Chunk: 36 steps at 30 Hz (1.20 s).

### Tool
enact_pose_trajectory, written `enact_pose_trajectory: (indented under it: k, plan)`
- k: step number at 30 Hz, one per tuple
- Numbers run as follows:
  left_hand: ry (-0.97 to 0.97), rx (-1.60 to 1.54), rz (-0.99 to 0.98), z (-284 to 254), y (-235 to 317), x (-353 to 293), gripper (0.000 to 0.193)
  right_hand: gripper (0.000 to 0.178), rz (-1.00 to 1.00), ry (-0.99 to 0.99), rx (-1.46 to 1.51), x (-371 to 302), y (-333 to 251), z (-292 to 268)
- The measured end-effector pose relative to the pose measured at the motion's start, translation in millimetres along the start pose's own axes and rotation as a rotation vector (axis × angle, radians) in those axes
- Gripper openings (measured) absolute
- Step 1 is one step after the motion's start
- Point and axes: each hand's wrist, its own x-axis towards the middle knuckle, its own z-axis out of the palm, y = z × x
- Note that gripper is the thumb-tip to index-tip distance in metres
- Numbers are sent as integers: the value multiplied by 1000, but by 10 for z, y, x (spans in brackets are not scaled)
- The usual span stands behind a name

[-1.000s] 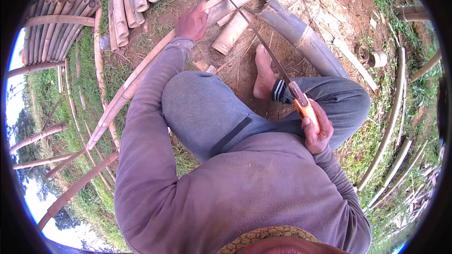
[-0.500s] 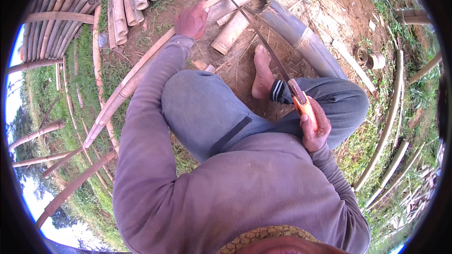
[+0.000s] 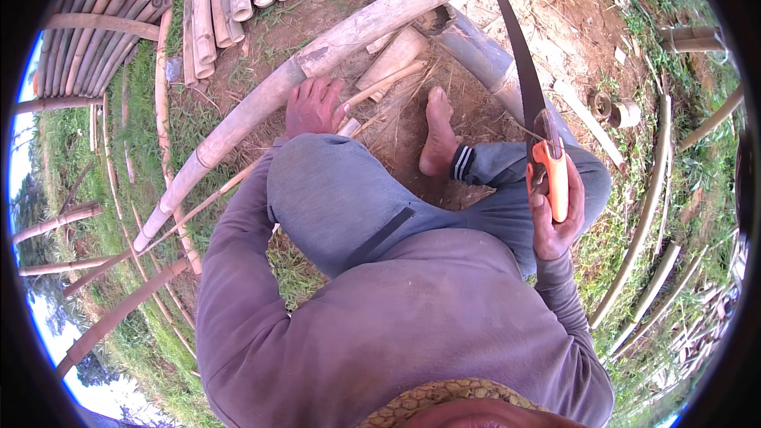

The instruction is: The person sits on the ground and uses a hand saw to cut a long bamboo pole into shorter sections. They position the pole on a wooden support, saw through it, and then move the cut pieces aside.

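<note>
A long pale bamboo pole [image 3: 254, 103] curves from the lower left to the upper right, crossing over a thick grey bamboo pole [image 3: 483, 51]. My left hand [image 3: 313, 107] lies against the near side of the pale pole, fingers spread and back upward. A thin bamboo strip [image 3: 388, 82] comes out beside that hand and seems to continue behind my left forearm; whether the palm touches it is hidden. In my right hand [image 3: 560, 222] is a hand saw [image 3: 519, 55], gripped by its orange handle. Its dark blade points up and away, with the tip overlapping the pale pole in view.
Cut bamboo poles [image 3: 210, 8] lie at the far left, near a larger stack [image 3: 111, 16]. Split bamboo pieces [image 3: 396, 55] rest on the soil beyond my bare foot [image 3: 438, 131]. More poles [image 3: 646, 214] lie on grass to the right, near short bamboo rings [image 3: 622, 113].
My left hand has come off the top of the pale pole and spread its fingers nearer me. The saw has swung upright and moved right. The pole looks turned, with the thin strip now apart.
</note>
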Motion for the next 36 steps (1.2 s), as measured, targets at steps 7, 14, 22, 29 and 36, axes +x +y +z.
enact_pose_trajectory:
  k: [7, 14, 22, 29, 36]
  plan:
    - [185, -209, -122, -89, -52, 1013, 49, 52, -252, -62, -70, 679, -8, 914]
    - [-401, -481, -481, 376, -190, 2029, 67, 52, -225, -81, -139, 656, -33, 1177]
    - [-421, -468, -567, 263, -62, 2052, 71, 52, -229, -93, -120, 620, -5, 1143]
    - [-412, -478, -611, 258, -64, 2034, 76, 51, -252, -96, -109, 621, 57, 1133]
    - [-444, -445, -589, 288, -79, 2056, 72, 50, -248, -116, -109, 626, 136, 1067]
